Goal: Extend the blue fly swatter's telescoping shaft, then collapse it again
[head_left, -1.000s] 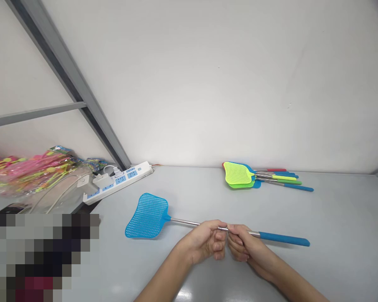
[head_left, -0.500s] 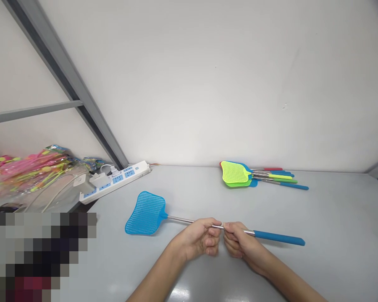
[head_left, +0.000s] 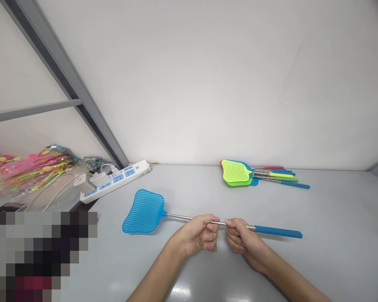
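A blue fly swatter (head_left: 144,212) with a perforated head, a thin metal shaft and a blue grip stretches across the middle of the head view, head to the left. My left hand (head_left: 201,235) pinches the shaft between thumb and forefinger, its other fingers curled. Close to its right, my right hand (head_left: 241,237) is closed round the shaft, just left of the blue grip. A short piece of bare shaft shows between the two hands.
Against the wall at the back lies a pile of several swatters (head_left: 237,172) in yellow, green, blue and red. A white power strip (head_left: 118,180) with plugs sits at the back left of the grey table (head_left: 334,218). Plastic-wrapped colourful items (head_left: 34,170) lie beyond it.
The gap between my hands has widened slightly, with more bare shaft showing. The swatter's head has shifted a little left, and the grip end sits slightly higher.
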Demonstrator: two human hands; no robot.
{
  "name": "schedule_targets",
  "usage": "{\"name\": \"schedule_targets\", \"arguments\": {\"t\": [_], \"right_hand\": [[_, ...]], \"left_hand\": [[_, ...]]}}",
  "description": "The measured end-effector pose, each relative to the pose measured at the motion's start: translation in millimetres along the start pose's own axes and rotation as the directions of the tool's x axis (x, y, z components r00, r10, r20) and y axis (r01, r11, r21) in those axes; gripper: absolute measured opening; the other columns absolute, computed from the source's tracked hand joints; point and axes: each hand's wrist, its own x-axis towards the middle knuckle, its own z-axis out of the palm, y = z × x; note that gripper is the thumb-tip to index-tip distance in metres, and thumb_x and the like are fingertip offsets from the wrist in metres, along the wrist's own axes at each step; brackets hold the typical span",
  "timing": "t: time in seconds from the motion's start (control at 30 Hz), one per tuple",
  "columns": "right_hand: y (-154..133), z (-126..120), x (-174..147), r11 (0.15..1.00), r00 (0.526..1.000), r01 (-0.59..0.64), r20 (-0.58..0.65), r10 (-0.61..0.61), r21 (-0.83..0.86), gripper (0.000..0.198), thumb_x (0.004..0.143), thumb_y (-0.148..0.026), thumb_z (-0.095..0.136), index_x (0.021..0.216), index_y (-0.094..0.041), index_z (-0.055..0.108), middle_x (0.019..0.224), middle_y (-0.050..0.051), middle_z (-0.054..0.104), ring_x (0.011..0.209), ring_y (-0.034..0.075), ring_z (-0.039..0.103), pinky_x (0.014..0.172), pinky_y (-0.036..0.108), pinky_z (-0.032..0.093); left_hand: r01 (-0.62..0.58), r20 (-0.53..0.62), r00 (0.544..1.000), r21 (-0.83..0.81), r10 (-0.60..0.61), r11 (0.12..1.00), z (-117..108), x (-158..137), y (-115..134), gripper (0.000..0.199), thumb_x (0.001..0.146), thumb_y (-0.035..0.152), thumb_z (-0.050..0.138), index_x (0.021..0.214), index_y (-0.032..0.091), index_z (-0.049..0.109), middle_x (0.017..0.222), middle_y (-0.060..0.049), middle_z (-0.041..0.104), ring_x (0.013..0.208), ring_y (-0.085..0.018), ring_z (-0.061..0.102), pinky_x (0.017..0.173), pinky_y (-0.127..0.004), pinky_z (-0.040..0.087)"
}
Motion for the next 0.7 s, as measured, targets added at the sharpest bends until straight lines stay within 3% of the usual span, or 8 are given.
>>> {"name": "schedule_targets", "arguments": {"t": [0.7], "right_hand": [[-4.7,-2.8,-2.6,0.998,0.999,-0.006,-0.033,0.008,0.068,0.032,0.077,-0.027,0.042,0.05,-0.019,0.025,0.038,-0.009,0.018,0.033,0.005,0.014,0.038,0.023,0.009]], "left_hand": [[-0.025,0.038,0.999,0.127,0.021,0.992,-9.4,-2.3,5.2,0.037,0.073,0.038,0.041,0.043,0.018,0.03,0.027,0.007,0.029,0.026,-0.006,0.026,0.037,-0.023,0.014]]}}
